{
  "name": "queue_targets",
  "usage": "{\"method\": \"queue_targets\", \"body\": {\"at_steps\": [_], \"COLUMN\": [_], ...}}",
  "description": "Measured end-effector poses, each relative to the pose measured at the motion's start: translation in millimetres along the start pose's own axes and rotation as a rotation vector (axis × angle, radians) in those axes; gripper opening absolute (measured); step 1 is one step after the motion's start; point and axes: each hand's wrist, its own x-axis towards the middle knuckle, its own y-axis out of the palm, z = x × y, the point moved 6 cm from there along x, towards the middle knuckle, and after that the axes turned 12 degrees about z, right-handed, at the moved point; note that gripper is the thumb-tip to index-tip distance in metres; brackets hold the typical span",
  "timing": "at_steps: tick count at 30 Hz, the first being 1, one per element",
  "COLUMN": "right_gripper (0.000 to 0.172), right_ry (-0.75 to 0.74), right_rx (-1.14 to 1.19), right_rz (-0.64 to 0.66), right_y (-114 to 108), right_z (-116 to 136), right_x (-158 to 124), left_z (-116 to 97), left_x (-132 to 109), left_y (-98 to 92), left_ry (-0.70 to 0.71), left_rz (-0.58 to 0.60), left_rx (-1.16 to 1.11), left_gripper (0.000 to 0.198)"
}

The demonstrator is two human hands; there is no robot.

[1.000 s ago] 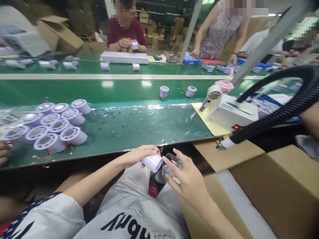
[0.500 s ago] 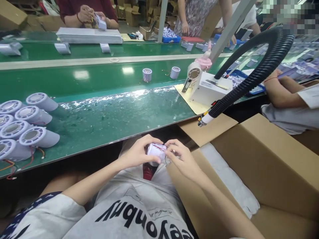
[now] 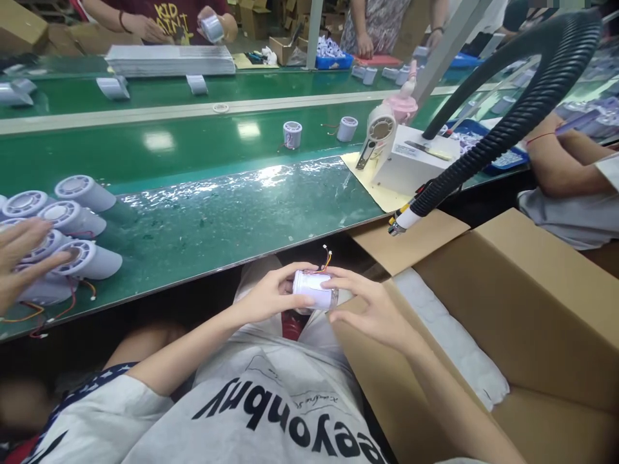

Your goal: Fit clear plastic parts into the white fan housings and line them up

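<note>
A pale lavender cylindrical fan housing lies on its side between my hands, above my lap. My left hand wraps round its left end, thumb along the near side. My right hand curves round the right end, its fingers resting on the top and the thumb below. Thin red and yellow wires with small white plugs stick up behind the housing. A clear or shiny rim shows at its right end, partly covered by my fingers.
Similar housings cluster at the bench's left, where another person's hand reaches in. A black ribbed hose arches over a white box-shaped device. An open cardboard box stands at my right. Two housings sit on the green belt.
The housing has turned in my hands, so its wires now stand up behind it. My right fingers have shifted onto its top. Another person's hand has come in at the left.
</note>
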Motion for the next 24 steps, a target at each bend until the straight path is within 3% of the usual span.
{"method": "queue_targets", "body": {"at_steps": [3, 8, 14, 24], "right_gripper": [0.038, 0.04, 0.044, 0.04], "right_ry": [-0.044, -0.025, 0.015, 0.161], "right_rx": [-0.219, -0.207, -0.076, 0.241], "right_rz": [-0.002, 0.051, 0.075, 0.096], "right_y": [2.7, 5.4, 5.2, 7.9], "right_z": [6.5, 7.7, 12.1, 7.2], "right_x": [-9.2, -16.4, -17.4, -18.0], "left_z": [-0.4, -10.7, -19.3, -25.5], "left_x": [-2.3, -4.7, -8.4, -13.4], "left_y": [1.9, 5.1, 11.3, 15.7], "left_ry": [-0.026, 0.096, 0.229, 0.204], "left_rz": [0.01, 0.066, 0.121, 0.111], "left_rx": [0.027, 0.178, 0.279, 0.383], "left_gripper": [0.069, 0.072, 0.072, 0.074]}}
